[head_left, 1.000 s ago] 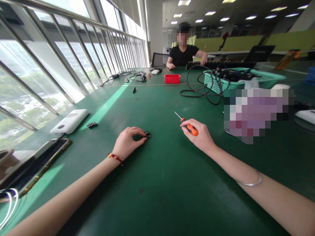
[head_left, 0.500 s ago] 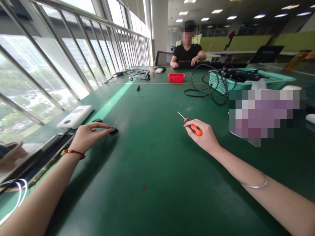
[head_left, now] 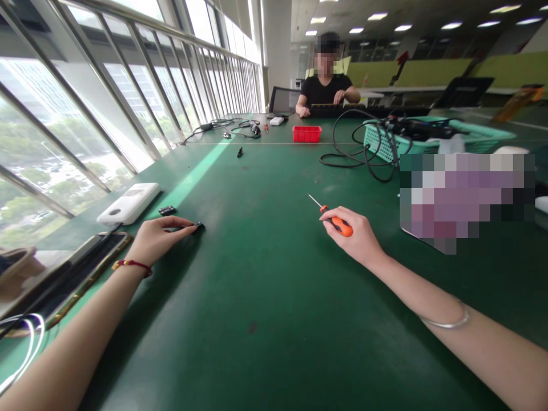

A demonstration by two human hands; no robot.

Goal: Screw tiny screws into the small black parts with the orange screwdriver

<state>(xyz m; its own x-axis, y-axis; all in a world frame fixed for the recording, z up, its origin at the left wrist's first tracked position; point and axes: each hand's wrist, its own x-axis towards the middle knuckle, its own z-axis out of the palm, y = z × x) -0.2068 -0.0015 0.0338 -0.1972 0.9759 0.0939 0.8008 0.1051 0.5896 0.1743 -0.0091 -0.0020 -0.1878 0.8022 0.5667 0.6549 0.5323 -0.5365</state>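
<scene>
Between the thumb and fingers of my left hand (head_left: pixel 160 240) is a small black part (head_left: pixel 198 226), low over the green table (head_left: pixel 257 285); its exact kind is too small to make out. Just behind that hand lies another small black part (head_left: pixel 168 210). My right hand (head_left: pixel 353 235) is closed around the orange and black handle of a screwdriver (head_left: pixel 341 225). Its thin metal shaft points away from me and to the left, with the tip apart from any other thing.
A white device (head_left: pixel 129 202) and a phone (head_left: pixel 85 274) lie along the left edge by the railing (head_left: pixel 171 74). Farther off are a red bin (head_left: pixel 307 134), a turquoise basket (head_left: pixel 379 142) with black cables, and a small black piece (head_left: pixel 240 152). Across the table sits another person (head_left: pixel 327 91).
My left hand has lowered the small black part slightly and tilted it, so that it shows flatter. The black part behind it is more exposed. My right hand holds the screwdriver nearly still.
</scene>
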